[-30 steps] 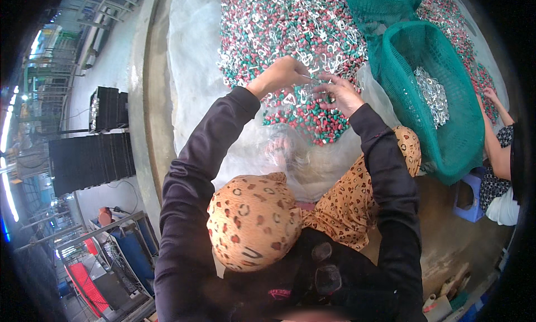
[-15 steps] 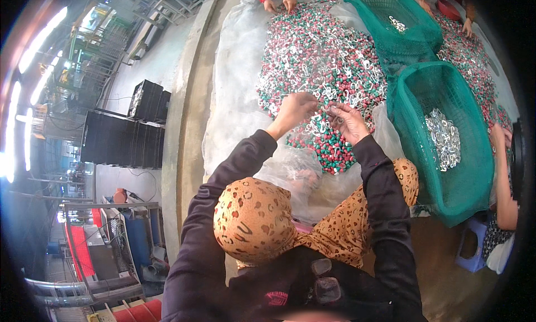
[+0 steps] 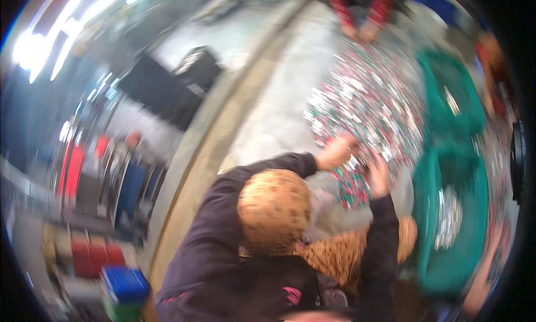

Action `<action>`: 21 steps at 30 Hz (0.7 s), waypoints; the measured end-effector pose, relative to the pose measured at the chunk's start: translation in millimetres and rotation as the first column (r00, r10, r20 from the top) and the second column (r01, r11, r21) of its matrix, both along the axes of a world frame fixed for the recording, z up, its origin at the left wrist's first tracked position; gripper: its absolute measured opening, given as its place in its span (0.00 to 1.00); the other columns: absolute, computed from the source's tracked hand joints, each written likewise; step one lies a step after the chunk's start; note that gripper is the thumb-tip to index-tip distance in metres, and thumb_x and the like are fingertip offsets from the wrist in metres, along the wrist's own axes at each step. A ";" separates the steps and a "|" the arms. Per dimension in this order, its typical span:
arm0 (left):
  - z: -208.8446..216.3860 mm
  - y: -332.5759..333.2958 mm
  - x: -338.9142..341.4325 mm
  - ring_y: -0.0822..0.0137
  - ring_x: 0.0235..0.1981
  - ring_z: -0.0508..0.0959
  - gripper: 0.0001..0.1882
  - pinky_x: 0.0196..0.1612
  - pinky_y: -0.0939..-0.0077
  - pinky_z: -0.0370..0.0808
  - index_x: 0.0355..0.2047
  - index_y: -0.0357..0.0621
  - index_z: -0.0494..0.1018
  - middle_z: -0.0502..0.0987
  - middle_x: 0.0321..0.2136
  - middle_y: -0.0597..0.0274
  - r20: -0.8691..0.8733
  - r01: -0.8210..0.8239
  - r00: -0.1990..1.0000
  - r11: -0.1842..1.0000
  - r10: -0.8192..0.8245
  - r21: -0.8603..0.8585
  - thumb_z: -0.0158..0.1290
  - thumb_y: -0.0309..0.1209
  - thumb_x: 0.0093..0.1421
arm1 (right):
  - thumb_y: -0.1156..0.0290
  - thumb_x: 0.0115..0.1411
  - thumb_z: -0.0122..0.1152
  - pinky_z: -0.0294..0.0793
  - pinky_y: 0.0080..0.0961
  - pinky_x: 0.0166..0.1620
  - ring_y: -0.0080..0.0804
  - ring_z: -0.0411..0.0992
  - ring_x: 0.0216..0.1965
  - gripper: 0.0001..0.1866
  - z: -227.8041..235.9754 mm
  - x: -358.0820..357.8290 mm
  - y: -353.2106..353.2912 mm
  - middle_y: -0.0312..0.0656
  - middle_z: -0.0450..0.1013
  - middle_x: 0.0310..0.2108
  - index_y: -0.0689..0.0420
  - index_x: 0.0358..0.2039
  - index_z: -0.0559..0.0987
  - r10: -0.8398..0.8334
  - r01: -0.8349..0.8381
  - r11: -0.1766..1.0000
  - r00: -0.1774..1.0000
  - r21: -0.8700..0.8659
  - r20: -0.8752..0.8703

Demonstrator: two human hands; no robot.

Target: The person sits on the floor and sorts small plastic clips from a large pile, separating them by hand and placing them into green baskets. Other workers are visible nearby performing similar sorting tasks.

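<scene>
Motion smears the whole picture. My left hand (image 3: 338,152) is over the near part of a spread pile of small red, green and white pieces (image 3: 368,93). Its fingers look curled inward, with a small pale blur at their tips that I cannot make out. Close beside it on the right, my right hand (image 3: 378,174) points up toward the left one, its fingers too smeared to read. Some red and green pieces (image 3: 350,188) lie just below and between the hands. The pile rests on a pale translucent sheet (image 3: 279,104).
Two green mesh-lined baskets stand right of the pile; the nearer basket (image 3: 427,210) holds whitish pieces (image 3: 448,219). Another person's red sleeves and hands (image 3: 362,32) are at the far end. More people sit along the right. My knees in spotted cloth (image 3: 274,210) are below. Black crates (image 3: 162,90) stand left of a ledge.
The view has swung, so the pile, baskets and both hands sit lower and farther right in the picture. The hands stay close together, now blurred.
</scene>
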State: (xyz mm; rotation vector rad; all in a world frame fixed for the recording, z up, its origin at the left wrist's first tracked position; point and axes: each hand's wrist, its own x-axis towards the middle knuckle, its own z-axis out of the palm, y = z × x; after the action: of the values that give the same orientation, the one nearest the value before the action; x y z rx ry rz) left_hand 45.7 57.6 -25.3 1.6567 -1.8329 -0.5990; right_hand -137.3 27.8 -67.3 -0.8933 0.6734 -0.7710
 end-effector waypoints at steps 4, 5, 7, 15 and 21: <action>1.1 1.5 -10.3 0.48 0.28 0.77 0.08 0.34 0.59 0.74 0.27 0.37 0.75 0.76 0.24 0.47 -0.142 -0.263 0.957 0.964 0.254 -0.047 0.53 0.29 0.49 | 0.74 0.60 0.54 0.76 0.21 0.34 0.27 0.74 0.33 0.25 -12.2 0.4 -10.6 0.44 0.74 0.35 0.64 0.57 0.63 0.006 -0.024 0.984 0.995 -0.175 -0.101; 4.8 5.6 -16.4 0.48 0.32 0.75 0.07 0.36 0.59 0.73 0.29 0.38 0.72 0.73 0.28 0.48 -0.115 -0.291 0.954 0.945 0.276 -0.151 0.53 0.28 0.51 | 0.76 0.59 0.54 0.76 0.22 0.34 0.28 0.74 0.32 0.23 -16.5 0.5 -15.0 0.43 0.73 0.35 0.64 0.55 0.64 -0.057 0.019 0.983 0.978 -0.183 -0.202; 15.4 5.6 -23.6 0.50 0.38 0.69 0.08 0.39 0.61 0.69 0.34 0.38 0.65 0.65 0.33 0.51 -0.238 -0.166 0.968 0.922 0.084 -0.350 0.50 0.26 0.55 | 0.78 0.58 0.54 0.77 0.24 0.34 0.29 0.74 0.31 0.20 -25.7 -1.4 -24.1 0.43 0.72 0.34 0.65 0.52 0.66 -0.148 0.115 0.977 0.971 -0.179 -0.186; 23.0 6.0 -21.0 0.63 0.24 0.73 0.14 0.23 0.65 0.75 0.25 0.41 0.66 0.69 0.25 0.57 -0.965 0.173 0.080 0.950 0.249 0.260 0.44 0.40 0.56 | 0.79 0.54 0.58 0.73 0.22 0.24 0.24 0.69 0.24 0.18 -39.8 -16.3 -54.8 0.40 0.70 0.28 0.59 0.46 0.69 -0.107 0.071 0.991 0.924 -0.110 -0.366; 5.8 -19.7 -25.0 0.72 0.18 0.64 0.17 0.19 0.76 0.62 0.26 0.44 0.67 0.64 0.19 0.66 -0.974 0.307 -0.094 0.937 0.204 0.167 0.41 0.45 0.58 | 0.76 0.54 0.61 0.62 0.15 0.16 0.21 0.65 0.15 0.24 -37.2 -30.2 -68.6 0.36 0.70 0.21 0.60 0.52 0.67 -0.045 -0.002 0.996 0.835 -0.086 -0.549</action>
State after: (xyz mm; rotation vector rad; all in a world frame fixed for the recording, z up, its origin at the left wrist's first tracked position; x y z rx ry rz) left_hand 20.7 37.9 -19.5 0.6126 -0.5035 -1.7203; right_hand -167.6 -40.8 -104.5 -1.2036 1.1688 -0.5584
